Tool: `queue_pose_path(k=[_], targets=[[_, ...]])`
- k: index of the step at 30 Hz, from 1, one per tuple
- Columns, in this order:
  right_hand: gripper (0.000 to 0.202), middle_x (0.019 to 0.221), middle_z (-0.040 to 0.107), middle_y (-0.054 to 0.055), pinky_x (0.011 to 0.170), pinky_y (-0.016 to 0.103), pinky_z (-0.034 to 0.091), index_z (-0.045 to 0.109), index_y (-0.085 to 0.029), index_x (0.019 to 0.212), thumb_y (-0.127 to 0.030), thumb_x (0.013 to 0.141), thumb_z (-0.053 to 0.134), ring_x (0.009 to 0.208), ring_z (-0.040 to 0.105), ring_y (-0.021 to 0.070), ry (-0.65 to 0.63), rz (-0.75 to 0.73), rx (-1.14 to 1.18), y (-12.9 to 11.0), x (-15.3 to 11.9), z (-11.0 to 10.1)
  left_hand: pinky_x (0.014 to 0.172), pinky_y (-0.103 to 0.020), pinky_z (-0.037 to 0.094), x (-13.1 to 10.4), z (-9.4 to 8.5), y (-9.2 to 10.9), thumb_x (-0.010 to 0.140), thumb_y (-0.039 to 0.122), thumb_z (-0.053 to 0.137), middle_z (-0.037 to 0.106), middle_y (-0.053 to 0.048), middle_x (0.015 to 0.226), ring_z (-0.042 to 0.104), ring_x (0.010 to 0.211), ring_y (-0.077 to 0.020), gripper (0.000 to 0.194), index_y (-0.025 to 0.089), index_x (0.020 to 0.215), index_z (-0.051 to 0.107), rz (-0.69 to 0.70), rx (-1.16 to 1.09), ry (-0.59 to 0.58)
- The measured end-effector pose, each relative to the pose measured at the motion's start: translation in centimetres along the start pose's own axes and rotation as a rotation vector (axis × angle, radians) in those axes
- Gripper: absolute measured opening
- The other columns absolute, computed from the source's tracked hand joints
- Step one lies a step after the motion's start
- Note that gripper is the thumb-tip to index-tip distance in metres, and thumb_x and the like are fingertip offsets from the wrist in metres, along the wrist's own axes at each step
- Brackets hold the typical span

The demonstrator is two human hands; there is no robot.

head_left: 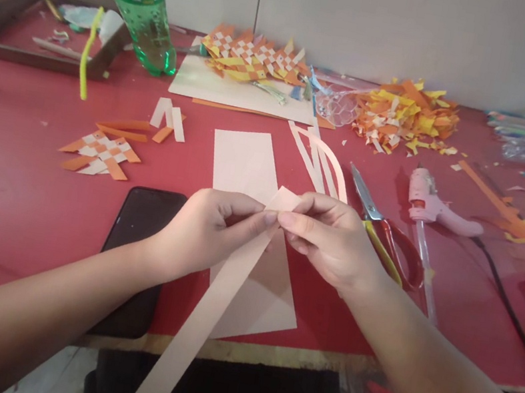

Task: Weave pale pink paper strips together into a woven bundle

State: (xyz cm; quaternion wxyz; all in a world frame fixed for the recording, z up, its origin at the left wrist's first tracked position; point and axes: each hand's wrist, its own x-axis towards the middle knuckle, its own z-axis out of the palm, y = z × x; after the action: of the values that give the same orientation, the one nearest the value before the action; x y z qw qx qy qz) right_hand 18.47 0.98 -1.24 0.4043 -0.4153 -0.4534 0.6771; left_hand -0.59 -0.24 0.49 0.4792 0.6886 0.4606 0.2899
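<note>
A long white paper strip [209,309] runs from between my hands down past the table's front edge. My left hand [221,230] pinches it near its upper end, thumb and forefinger pressed together. Close beside, my right hand [321,234] grips the same end, where a short piece sticks up, perhaps folded over. The fingertips of both hands almost meet. Beneath them on the red table lies a white paper sheet [246,160], partly hidden by the hands and strip. More narrow white strips [317,159] lie just beyond my right hand.
Scissors [368,198] and a pink glue gun [443,211] with its cord lie at right. A black phone [144,216] is under my left forearm. Woven paper fish [102,155], a green bottle [136,5], a wooden frame [14,51] and an orange-yellow paper heap [403,116] stand around.
</note>
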Motion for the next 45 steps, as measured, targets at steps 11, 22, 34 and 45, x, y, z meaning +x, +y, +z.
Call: queue_pose_path(k=[11, 22, 34, 45], targets=[[0.02, 0.059, 0.05, -0.002, 0.041, 0.022, 0.029, 0.055, -0.021, 0.061, -0.021, 0.072, 0.071, 0.052, 0.043, 0.0091, 0.237, -0.08, 0.082, -1.3, 1.2, -1.5, 0.044, -0.021, 0.032, 0.9, -0.1, -0.7, 0.085, 0.039, 0.066, 0.045, 0.004, 0.059, 0.038, 0.05, -0.0075, 0.021, 0.019, 0.078, 0.068, -0.159, -0.37, 0.266], [0.014, 0.065, 0.057, -0.002, 0.041, 0.021, 0.03, 0.066, -0.02, 0.074, -0.031, 0.078, 0.074, 0.051, 0.046, 0.0079, 0.051, 0.017, -0.141, -0.9, 0.4, -1.0, 0.057, -0.02, 0.052, 1.2, -0.1, -1.0, 0.079, 0.032, 0.073, 0.061, 0.003, 0.066, 0.061, 0.057, -0.0083, 0.022, 0.016, 0.084, 0.059, -0.262, -0.626, 0.223], [0.012, 0.073, 0.065, 0.0, 0.06, 0.025, 0.048, 0.067, -0.02, 0.076, -0.03, 0.081, 0.072, 0.066, 0.06, 0.0135, -0.014, -0.14, -0.31, 0.0, -0.3, -0.1, 0.059, -0.023, 0.046, 0.3, 0.4, -1.0, 0.083, 0.038, 0.067, 0.065, 0.0, 0.071, 0.064, 0.068, -0.0132, 0.024, 0.016, 0.077, 0.059, -0.221, -0.291, -0.208], [0.007, 0.076, 0.064, 0.0, 0.062, 0.024, 0.046, 0.068, -0.02, 0.079, -0.026, 0.082, 0.071, 0.069, 0.058, 0.0122, 0.019, -0.16, -0.295, 0.2, -0.2, -0.3, 0.068, -0.024, 0.05, 0.4, 0.4, -0.8, 0.086, 0.033, 0.065, 0.067, -0.002, 0.075, 0.064, 0.072, -0.0129, 0.017, 0.016, 0.083, 0.062, -0.166, -0.336, -0.078]])
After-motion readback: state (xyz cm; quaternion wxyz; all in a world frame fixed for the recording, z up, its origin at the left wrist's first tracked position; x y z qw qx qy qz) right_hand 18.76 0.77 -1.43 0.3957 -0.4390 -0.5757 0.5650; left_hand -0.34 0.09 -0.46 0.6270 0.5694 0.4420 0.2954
